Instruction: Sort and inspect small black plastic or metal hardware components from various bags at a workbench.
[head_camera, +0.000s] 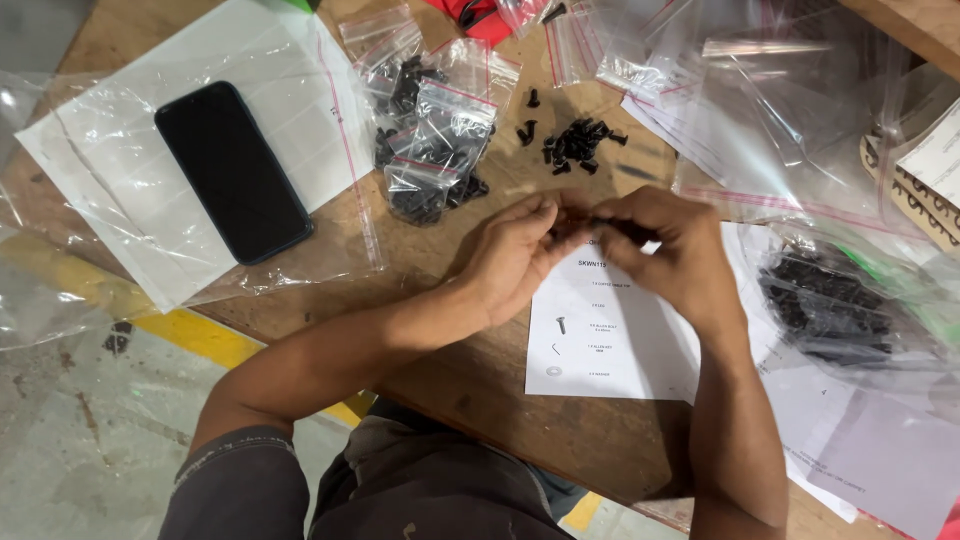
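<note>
Your left hand (515, 255) and right hand (665, 250) meet fingertip to fingertip over the parts sheet (600, 330), fingers pinching small black screws (562, 228), while the loose screw pile (580, 143) sits just beyond, toward the worktop's far edge.

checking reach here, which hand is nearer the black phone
Left. The left hand sits right of the phone, with bare table and plastic sheet between them. The right hand lies farther right, beyond the left hand, over the white paper sheet.
</note>
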